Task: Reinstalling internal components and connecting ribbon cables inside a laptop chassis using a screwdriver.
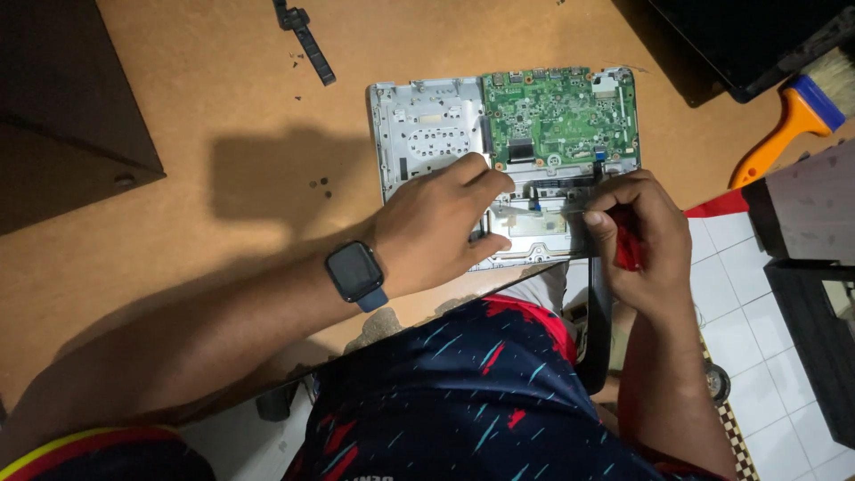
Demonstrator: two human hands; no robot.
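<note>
Laptop chassis [427, 125] lies lengthwise left-right, just beyond both hands; left hand [441, 223] presses its near edge, right hand [637, 232] grips a red-handled screwdriver [626, 249].

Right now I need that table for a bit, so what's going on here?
A person has an opened laptop base on the brown table, its green circuit board exposed. The left hand presses down on the lower part of the base. The right hand grips a red-handled tool at that same spot. A few tiny screws lie loose, and an orange-handled brush sits to the right.
</note>
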